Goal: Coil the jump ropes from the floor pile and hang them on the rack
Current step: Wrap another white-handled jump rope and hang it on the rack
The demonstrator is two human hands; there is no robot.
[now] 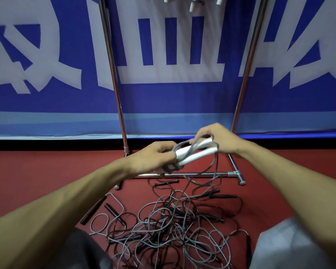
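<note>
- The left hand [153,154] is clenching the near ends of two white handles [194,154] together with a bunch of grey cord [214,167]; the right hand [217,138] is pinching the far ends of the same handles, cord looped over them.
- The held cord is hanging down in slack loops, crossing in front of the rack's base bar [192,174] and running into the pile [169,226].
- The pile, grey and dark cords tangled with black handles, is lying on the red floor [37,167] between the person's knees, just in front of the rack [113,74].
- Two chrome uprights are standing against a blue banner [163,98] with white lettering; between them, at the top edge, white handles of hung ropes [192,5] are showing, their coils cut off.
- The left hand is covering part of the base bar; the forearms are hiding the floor on either side.
- Single ropes in the pile are hard to separate; its near edge is running out of frame.
- Open floor is lying left and right of the rack feet.
</note>
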